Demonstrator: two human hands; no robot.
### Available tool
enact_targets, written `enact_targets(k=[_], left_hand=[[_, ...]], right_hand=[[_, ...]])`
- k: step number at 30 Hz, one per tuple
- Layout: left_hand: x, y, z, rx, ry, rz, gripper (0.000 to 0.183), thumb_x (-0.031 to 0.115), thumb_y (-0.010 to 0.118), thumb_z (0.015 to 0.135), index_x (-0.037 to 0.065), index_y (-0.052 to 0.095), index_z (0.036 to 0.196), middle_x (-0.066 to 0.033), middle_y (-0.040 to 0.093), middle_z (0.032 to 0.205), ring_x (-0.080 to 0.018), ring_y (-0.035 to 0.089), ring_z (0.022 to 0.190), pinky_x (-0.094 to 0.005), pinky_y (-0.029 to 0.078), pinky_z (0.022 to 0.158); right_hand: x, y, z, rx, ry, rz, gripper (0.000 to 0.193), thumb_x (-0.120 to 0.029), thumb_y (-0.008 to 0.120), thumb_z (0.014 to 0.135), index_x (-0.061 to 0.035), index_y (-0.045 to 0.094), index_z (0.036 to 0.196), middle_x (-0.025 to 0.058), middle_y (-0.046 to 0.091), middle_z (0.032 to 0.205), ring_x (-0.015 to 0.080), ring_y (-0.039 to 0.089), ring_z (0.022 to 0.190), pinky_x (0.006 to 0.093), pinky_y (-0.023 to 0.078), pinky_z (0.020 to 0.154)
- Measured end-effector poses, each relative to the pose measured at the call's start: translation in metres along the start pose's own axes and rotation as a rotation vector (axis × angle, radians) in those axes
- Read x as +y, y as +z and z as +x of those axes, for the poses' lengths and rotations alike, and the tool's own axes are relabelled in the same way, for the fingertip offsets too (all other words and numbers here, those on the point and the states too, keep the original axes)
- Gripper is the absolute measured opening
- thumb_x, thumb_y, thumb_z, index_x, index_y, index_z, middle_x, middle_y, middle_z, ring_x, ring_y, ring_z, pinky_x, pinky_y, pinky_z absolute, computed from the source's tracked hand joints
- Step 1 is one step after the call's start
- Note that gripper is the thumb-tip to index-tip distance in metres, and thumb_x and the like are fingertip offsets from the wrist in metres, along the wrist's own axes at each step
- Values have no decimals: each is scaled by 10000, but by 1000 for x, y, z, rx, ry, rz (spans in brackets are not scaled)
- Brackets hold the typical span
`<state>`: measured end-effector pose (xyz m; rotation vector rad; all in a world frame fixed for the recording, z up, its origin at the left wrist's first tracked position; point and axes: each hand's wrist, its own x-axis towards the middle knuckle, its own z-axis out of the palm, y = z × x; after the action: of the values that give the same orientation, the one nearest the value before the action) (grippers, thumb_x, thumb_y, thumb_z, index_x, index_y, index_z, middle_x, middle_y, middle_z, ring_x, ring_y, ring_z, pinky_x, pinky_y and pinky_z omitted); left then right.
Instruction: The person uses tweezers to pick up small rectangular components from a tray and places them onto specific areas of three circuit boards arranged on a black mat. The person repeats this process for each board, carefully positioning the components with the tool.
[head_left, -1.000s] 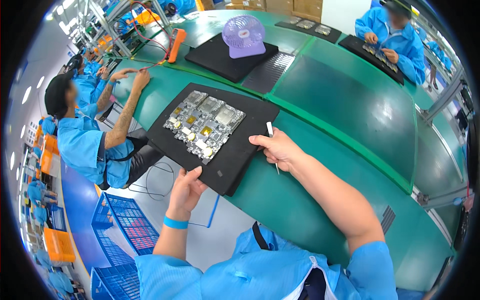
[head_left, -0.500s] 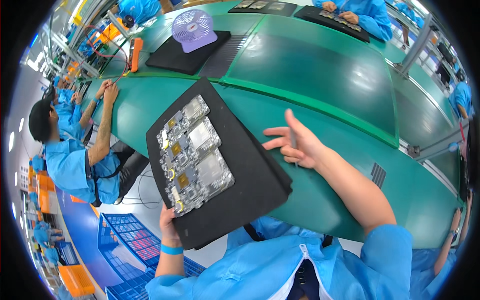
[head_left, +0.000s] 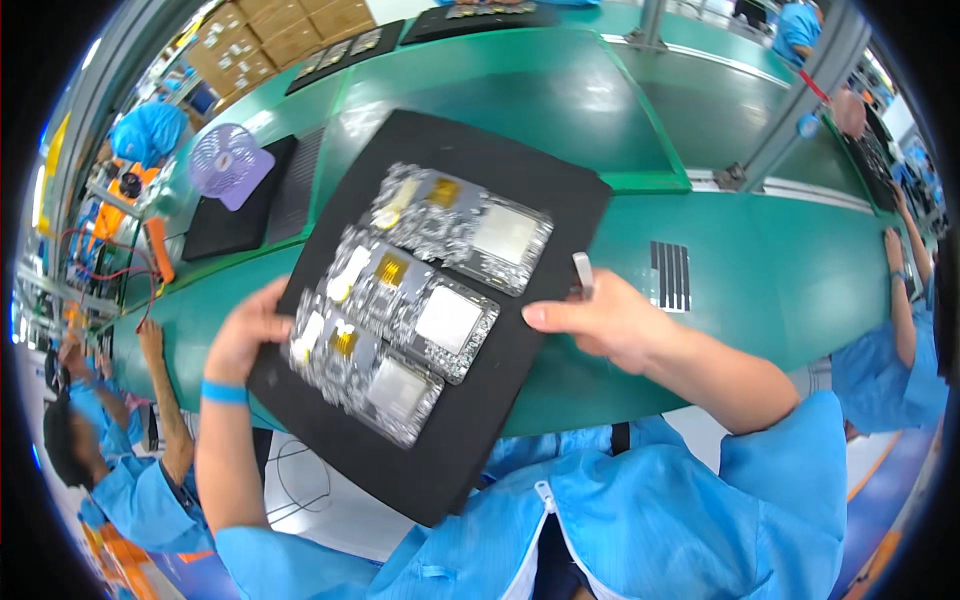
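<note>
A black foam board (head_left: 480,418) is held up in front of me, tilted above the green table. Three grey circuit boards, the far one (head_left: 480,230), the middle one (head_left: 420,305) and the near one (head_left: 370,375), lie side by side on it. Each carries a silvery metal shield and an amber patch. My left hand (head_left: 248,330) grips the foam board's left edge, thumb on top. On the right edge rests the thumb of my right hand (head_left: 620,322); its other fingers are partly hidden. A slim grey metal tool (head_left: 583,270) sticks up from that hand, its kind unclear.
A purple fan (head_left: 225,165) stands at the far left on a black pad (head_left: 235,225), near an orange meter (head_left: 157,248) with red leads. Dark strips (head_left: 670,277) lie right of my right hand. A metal post (head_left: 790,120) rises behind. Co-workers sit at both sides.
The foam board has turned clockwise and moved right. My right hand, apart from it before, has come to its right edge. The whole view has swung to the right.
</note>
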<state>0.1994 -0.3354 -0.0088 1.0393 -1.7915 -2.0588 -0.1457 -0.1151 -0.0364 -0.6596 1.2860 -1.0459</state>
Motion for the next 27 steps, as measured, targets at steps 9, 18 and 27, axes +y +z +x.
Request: enact_targets(k=[9,18,27], left_hand=[[48,-14,186,-417,-152,439,688,-76,660,727,-49,491,1393,-70,614,1303,-144,580,1108,-285,447,1011],[47,-11,126,122,259,1048,494,112,664,839,8,573,1313,-96,569,1244,-206,555,1140,-329,417,985],[35,163,-22,-169,190,964,211,120,665,906,-31,657,1052,-197,645,1134,-353,623,1061,-418,476,946]], right_hand=[[69,-9,-34,36,39,-142,604,-320,705,910,38,480,1341,126,673,1107,165,619,975,267,485,825],[49,-120,-72,711,-185,-518,567,-382,741,854,16,605,1234,205,580,1273,285,701,795,391,565,704],[51,-159,-50,709,-311,-1219,514,-329,746,846,-12,586,1218,219,490,1358,321,686,817,396,556,722]])
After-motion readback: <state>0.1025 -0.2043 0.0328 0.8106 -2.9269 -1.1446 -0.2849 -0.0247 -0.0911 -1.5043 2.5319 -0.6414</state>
